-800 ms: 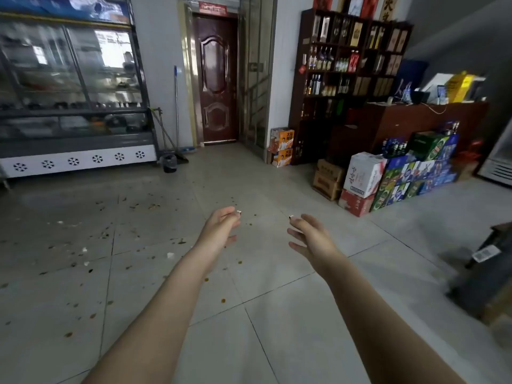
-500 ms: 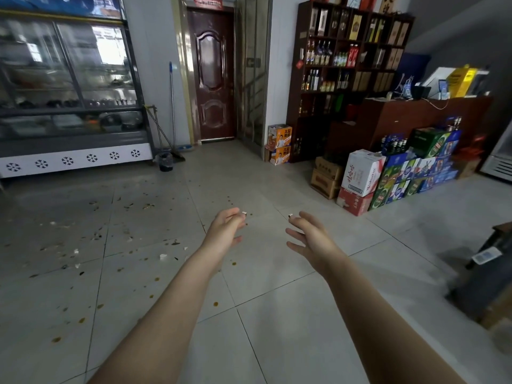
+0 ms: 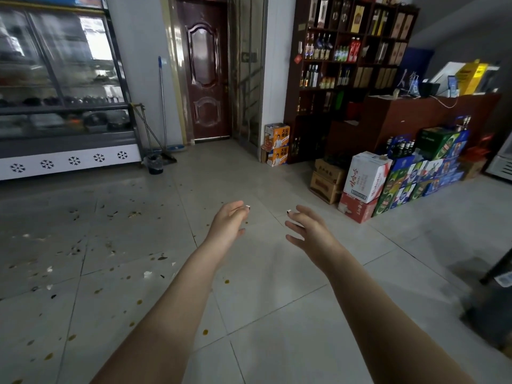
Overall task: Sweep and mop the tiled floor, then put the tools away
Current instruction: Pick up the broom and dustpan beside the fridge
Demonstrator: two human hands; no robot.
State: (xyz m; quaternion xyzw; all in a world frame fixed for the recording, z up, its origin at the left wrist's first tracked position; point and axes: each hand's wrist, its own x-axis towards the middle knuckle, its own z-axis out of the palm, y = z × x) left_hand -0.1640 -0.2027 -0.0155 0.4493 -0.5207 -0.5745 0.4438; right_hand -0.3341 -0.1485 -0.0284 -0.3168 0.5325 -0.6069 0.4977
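Observation:
My left hand (image 3: pixel 227 223) and my right hand (image 3: pixel 310 231) reach out in front of me at waist height, both empty with fingers apart. The grey tiled floor (image 3: pixel 263 300) is strewn with small bits of litter (image 3: pixel 83 245) on the left half. Far ahead, a mop with a blue-tipped long handle (image 3: pixel 162 103) leans against the white wall beside the door. A broom and dustpan (image 3: pixel 155 142) lean next to it, behind a small black bin (image 3: pixel 155 164).
A glass display fridge (image 3: pixel 63 92) fills the left wall. A dark red door (image 3: pixel 206 70) stands ahead. Stacked drink cartons (image 3: pixel 393 181), a bottle shelf (image 3: pixel 349 56) and a wooden counter (image 3: pixel 415 117) line the right. A dark piece of furniture (image 3: pixel 493 306) sits at the right edge.
I have stepped forward, so the door, the fridge and the tools look closer. Both hands keep the same outstretched pose.

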